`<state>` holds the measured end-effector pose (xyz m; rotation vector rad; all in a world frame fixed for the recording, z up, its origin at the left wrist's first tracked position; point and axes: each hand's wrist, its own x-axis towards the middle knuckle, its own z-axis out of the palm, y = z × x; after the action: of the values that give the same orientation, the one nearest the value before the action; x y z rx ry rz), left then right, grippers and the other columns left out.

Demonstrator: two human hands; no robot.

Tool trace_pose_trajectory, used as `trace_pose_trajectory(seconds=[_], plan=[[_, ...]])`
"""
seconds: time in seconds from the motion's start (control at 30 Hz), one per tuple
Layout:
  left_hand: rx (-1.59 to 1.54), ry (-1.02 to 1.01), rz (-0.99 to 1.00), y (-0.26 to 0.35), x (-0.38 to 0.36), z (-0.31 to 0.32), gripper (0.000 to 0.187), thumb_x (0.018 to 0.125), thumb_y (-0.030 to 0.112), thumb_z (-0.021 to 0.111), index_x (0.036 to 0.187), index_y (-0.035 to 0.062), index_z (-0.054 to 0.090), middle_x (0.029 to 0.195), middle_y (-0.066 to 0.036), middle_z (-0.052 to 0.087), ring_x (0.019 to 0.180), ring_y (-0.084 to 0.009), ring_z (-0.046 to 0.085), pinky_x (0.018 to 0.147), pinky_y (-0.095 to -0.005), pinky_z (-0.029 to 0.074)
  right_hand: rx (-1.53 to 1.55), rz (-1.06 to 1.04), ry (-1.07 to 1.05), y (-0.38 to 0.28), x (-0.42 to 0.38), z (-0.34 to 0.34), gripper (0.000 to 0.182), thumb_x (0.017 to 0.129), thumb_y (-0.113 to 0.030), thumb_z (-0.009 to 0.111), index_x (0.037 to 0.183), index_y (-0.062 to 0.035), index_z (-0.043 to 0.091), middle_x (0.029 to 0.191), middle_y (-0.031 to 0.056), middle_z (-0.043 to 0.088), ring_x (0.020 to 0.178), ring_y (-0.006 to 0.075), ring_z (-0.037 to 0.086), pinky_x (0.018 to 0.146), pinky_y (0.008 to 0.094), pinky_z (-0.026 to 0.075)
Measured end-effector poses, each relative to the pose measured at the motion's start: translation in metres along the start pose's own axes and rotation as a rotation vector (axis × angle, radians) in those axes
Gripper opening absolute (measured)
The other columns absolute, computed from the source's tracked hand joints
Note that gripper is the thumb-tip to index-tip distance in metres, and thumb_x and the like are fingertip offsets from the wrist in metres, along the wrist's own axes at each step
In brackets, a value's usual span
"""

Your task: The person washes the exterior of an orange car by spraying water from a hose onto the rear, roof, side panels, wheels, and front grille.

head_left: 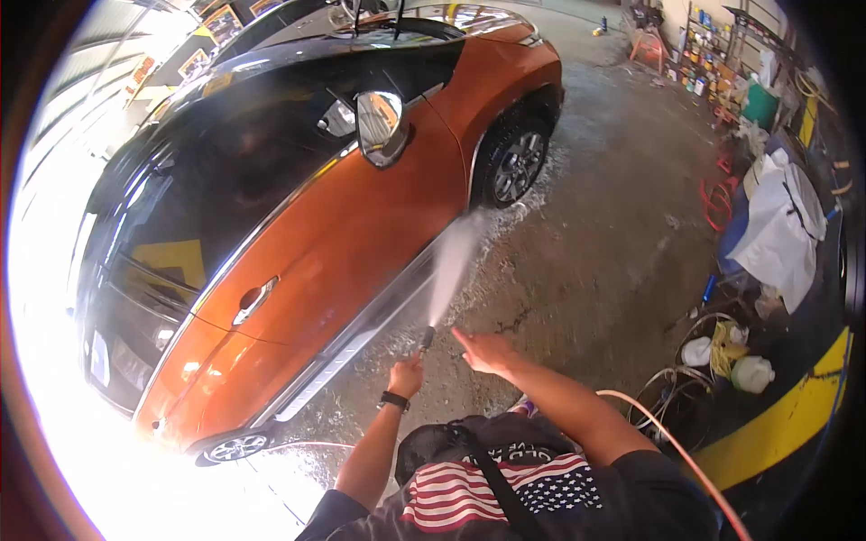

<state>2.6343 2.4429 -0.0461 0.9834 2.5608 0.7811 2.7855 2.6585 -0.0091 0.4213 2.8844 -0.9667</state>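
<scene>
My left hand (406,377) is closed around a spray nozzle (427,339), with a dark watch on that wrist. A white fan of water (454,261) leaves the nozzle towards the lower side of an orange car (361,234), just behind its front wheel (517,165). To the right of the nozzle, my right hand (485,351) is held out in the air, fingers extended and apart from the nozzle. Nothing shows in it. A silver side step (329,362) runs along the bottom of the car.
An orange hose (681,451) curves past my right side. Coiled hoses and jugs (751,373) lie on the wet floor (613,234) by a yellow-painted edge (776,433). A white sheet (783,233), a green bucket (760,106) and bottles stand along the right.
</scene>
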Motion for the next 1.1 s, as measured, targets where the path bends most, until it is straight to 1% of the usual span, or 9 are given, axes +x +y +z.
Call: trace_pose_trajectory(seconds=[0.2,0.3,0.37,0.47,0.57,0.73,0.8,0.93,1.1], plan=[[-0.029,-0.113,-0.006,0.138,0.033,0.033,0.025,0.088,0.024,0.051,0.103,0.0074,0.062,0.09,-0.024,0.064,0.085,-0.0411,0.063,0.075,-0.0505,0.05,-0.355,-0.185,0.052,0.018,0.044,-0.033,0.044,0.082,-0.032,0.061,0.118,-0.0082,0.052,0.083,0.0134,0.067,0.076,0.0342,0.066,0.064,0.0453,0.053],[0.168,-0.326,0.066,0.173,0.061,0.058,0.027,0.088,0.025,0.05,0.105,0.0052,0.056,0.09,-0.026,0.063,0.083,-0.0438,0.062,0.075,-0.0522,0.049,-0.228,-0.203,0.204,0.074,0.05,-0.035,0.03,0.078,-0.031,0.063,0.101,-0.012,0.057,0.075,0.0093,0.066,0.072,0.0309,0.067,0.06,0.0438,0.053],[0.013,-0.297,0.062,0.226,0.082,0.051,0.035,0.087,0.026,0.051,0.112,0.0011,0.051,0.09,-0.025,0.064,0.083,-0.0457,0.061,0.075,-0.0534,0.048,0.427,-0.292,0.293,0.116,0.06,-0.054,0.021,0.076,-0.028,0.063,0.088,-0.0125,0.056,0.067,0.0089,0.064,0.067,0.0302,0.066,0.055,0.0421,0.053],[-0.327,-0.32,0.24,0.276,0.099,0.02,0.042,0.086,0.034,0.056,0.113,0.0035,0.054,0.098,-0.025,0.063,0.094,-0.0421,0.06,0.079,-0.0511,0.046,-0.092,-0.045,0.435,0.144,0.064,-0.141,0.011,0.075,-0.019,0.062,0.08,-0.0109,0.056,0.065,0.01,0.062,0.063,0.0329,0.064,0.054,0.0437,0.051],[-0.117,-0.578,0.24,0.203,0.115,0.053,0.045,0.086,0.044,0.056,0.112,0.0074,0.061,0.097,-0.02,0.065,0.091,-0.0378,0.061,0.078,-0.046,0.048,0.241,0.136,0.628,0.211,0.064,-0.226,0.007,0.074,-0.014,0.061,0.074,-0.0091,0.056,0.062,0.0137,0.059,0.059,0.0367,0.059,0.054,0.0478,0.048],[0.318,-0.566,-0.012,-0.029,0.029,0.094,0.034,0.083,0.044,0.054,0.099,0.0159,0.067,0.1,-0.013,0.066,0.093,-0.0333,0.063,0.08,-0.0462,0.05,-0.395,-0.1,0.98,0.332,0.054,-0.423,0.017,0.079,-0.007,0.053,0.09,-0.0012,0.064,0.073,0.02,0.062,0.07,0.0386,0.061,0.063,0.046,0.049],[0.272,-0.516,-0.252,-0.031,-0.003,0.051,0.036,0.08,0.048,0.055,0.093,0.0165,0.069,0.095,-0.013,0.067,0.094,-0.0341,0.063,0.081,-0.046,0.051,-0.31,0.131,0.961,0.369,0.052,-0.501,0.022,0.083,-0.012,0.052,0.096,-0.0001,0.066,0.09,0.0198,0.066,0.084,0.0363,0.064,0.076,0.042,0.051],[0.494,-0.424,-0.585,-0.048,-0.052,0.003,0.04,0.077,0.053,0.055,0.093,0.0191,0.071,0.099,-0.011,0.068,0.097,-0.0327,0.063,0.083,-0.0448,0.051,-0.345,0.023,0.997,0.405,0.078,-0.641,0.026,0.088,-0.013,0.047,0.102,-0.0003,0.065,0.103,0.0186,0.066,0.1,0.0332,0.062,0.086,0.04,0.048],[0.469,-0.102,-0.886,0.012,-0.067,0.021,0.042,0.08,0.049,0.058,0.081,0.01,0.072,0.084,-0.016,0.068,0.083,-0.0343,0.066,0.074,-0.0444,0.052,-0.091,-0.277,0.846,0.342,0.184,-0.733,0.025,0.092,-0.02,0.049,0.106,-0.0037,0.061,0.085,0.0029,0.06,0.067,0.0116,0.053,0.059,0.0267,0.042]])
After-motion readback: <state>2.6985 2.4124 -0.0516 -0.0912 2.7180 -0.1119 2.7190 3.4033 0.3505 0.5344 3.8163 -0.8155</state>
